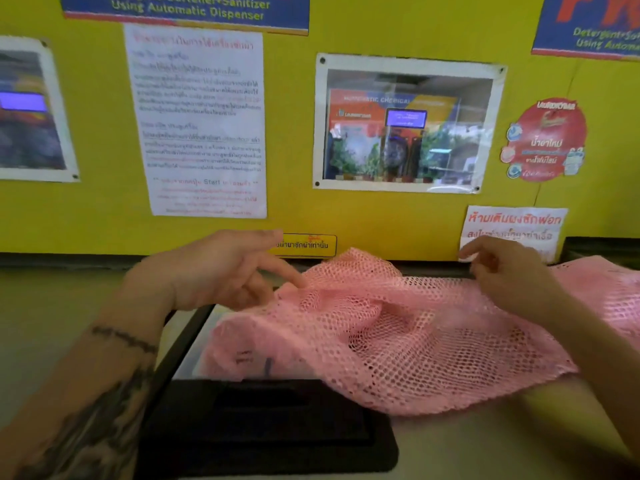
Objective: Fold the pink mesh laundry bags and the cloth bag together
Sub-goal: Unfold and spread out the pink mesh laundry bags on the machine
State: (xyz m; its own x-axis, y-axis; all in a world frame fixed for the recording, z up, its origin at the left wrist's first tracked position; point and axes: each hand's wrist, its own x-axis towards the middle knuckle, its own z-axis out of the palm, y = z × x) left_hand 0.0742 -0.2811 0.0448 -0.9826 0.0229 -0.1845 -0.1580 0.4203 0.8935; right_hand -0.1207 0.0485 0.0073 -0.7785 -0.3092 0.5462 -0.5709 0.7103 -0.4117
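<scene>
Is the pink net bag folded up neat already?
No, the pink mesh bag lies spread out and rumpled across the counter, with the left hand and right hand at its far edge.

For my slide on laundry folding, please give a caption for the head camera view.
Both hands, left and right, spread a pink mesh laundry bag over a machine top.

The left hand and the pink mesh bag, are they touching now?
Touching. In the head view, the left hand has a finger pressed down on the upper left edge of the mesh bag, with no gap visible between them.
</scene>
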